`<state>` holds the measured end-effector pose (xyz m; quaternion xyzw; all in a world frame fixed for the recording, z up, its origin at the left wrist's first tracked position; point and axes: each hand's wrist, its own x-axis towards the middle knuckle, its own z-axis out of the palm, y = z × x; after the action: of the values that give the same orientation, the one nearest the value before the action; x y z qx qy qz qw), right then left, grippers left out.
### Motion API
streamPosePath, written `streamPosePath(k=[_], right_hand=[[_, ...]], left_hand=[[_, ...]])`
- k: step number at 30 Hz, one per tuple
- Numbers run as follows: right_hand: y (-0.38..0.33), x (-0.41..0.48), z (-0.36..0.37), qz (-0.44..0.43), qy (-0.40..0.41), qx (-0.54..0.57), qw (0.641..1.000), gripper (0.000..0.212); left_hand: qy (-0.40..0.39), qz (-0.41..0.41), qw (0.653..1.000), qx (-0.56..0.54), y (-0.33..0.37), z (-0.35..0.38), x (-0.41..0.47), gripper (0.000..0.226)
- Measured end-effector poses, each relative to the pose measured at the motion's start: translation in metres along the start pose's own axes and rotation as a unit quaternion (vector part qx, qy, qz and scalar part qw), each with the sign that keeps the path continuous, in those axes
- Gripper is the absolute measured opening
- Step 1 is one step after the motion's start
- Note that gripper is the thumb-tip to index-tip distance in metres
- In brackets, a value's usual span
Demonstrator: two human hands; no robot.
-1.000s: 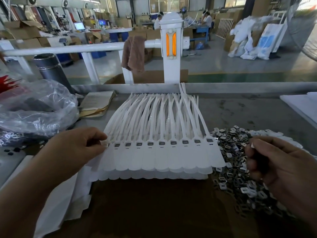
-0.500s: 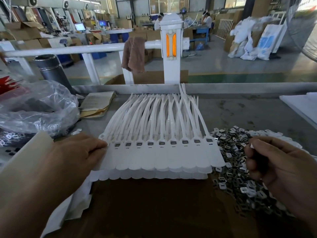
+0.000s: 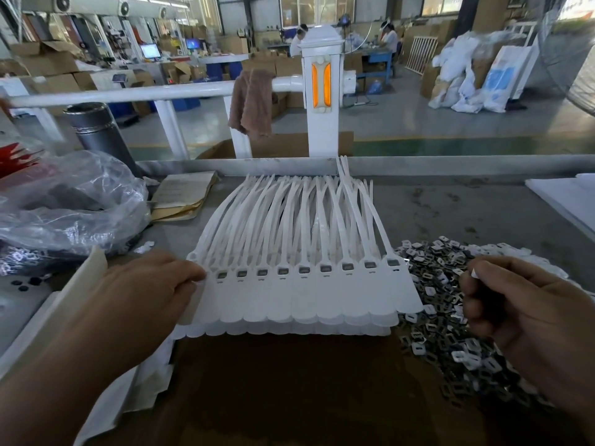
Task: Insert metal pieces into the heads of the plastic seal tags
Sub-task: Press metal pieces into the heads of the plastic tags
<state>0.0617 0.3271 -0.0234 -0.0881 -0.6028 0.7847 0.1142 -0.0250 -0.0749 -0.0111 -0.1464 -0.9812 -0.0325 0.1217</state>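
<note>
- Right now we are looking down at a row of white seal tags lying side by side on the table, their flat ends towards us and their long tails fanning away to the far edge.
- We are seeing a small dark insert in each tag head across the row.
- Our left hand is resting at the left end of the row, its fingers curled, the fingertips touching the outermost tag; the thumb is hidden from us.
- Our right hand is hovering over the pile of metal pieces just to the right of the tags, its fingers curled in, and it is pinching a small pale piece at its fingertips.
- Off to the left, a crumpled clear plastic bag is sitting beside a worn paper booklet, with a dark metal cylinder standing behind them.
- Beyond the table, a brown cloth is hanging over a white rail.
</note>
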Motion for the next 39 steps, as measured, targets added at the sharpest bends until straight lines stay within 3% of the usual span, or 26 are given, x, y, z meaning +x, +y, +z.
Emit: streamPosePath(k=[10,19,23,26,28,34,39], right_hand=[[-0.001,-0.004,0.006,0.031,-0.022,0.002,0.999,0.012],[-0.002,-0.004,0.005,0.030,-0.017,0.004,0.999,0.012],[-0.002,-0.005,0.006,0.027,-0.016,0.000,1.000,0.013],[-0.004,-0.007,0.010,0.019,-0.017,0.002,1.000,0.014],[-0.007,-0.011,0.014,0.019,-0.028,0.008,0.999,0.016],[-0.020,-0.025,0.021,0.013,-0.079,-0.039,0.996,0.014],[-0.021,-0.030,0.016,-0.016,-0.110,-0.094,0.989,0.036]], left_hand=[[-0.039,-0.032,0.996,-0.074,0.005,-0.010,-0.003,0.030],[0.002,-0.090,0.992,-0.086,0.008,-0.008,-0.002,0.011],[0.049,-0.096,0.987,-0.121,0.018,-0.018,-0.003,0.016],[0.098,-0.052,0.980,-0.164,0.056,-0.036,-0.011,0.010],[0.116,0.005,0.974,-0.195,0.094,-0.046,-0.019,0.019],[0.083,0.115,0.936,-0.322,0.171,-0.045,-0.020,0.016],[0.086,0.193,0.935,-0.285,0.216,-0.033,-0.017,0.029]])
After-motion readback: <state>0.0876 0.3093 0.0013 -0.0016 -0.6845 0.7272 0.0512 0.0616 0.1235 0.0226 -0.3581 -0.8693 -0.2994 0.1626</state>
